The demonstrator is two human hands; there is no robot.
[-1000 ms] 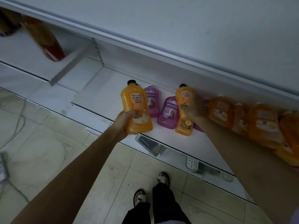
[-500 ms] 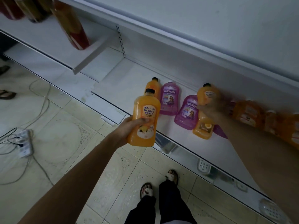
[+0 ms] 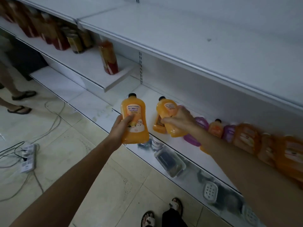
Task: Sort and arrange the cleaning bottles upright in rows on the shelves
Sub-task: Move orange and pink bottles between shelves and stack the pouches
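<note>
My left hand (image 3: 121, 128) grips an orange cleaning bottle (image 3: 134, 118) with a black cap, upright in the air just in front of the bottom shelf (image 3: 203, 154). My right hand (image 3: 178, 119) is closed around a second orange bottle (image 3: 168, 115), lifted and tilted left above that shelf. Another orange bottle (image 3: 158, 125) stands on the shelf right behind it. Further right along the shelf stand purple bottles (image 3: 229, 132), a small orange one (image 3: 216, 128) and several blurred orange bottles (image 3: 247, 138), some leaning.
Tall red and dark bottles (image 3: 109, 58) fill the left unit's shelf. The wide shelf (image 3: 196, 38) above is bare. A power strip (image 3: 28, 158) and cables lie on the tiled floor at left. Another person's sandalled feet (image 3: 21, 102) stand far left; my own feet (image 3: 162, 213) below.
My right hand has lifted its orange bottle off the shelf and carried it left. The view has swung left, and my left hand keeps its bottle held up.
</note>
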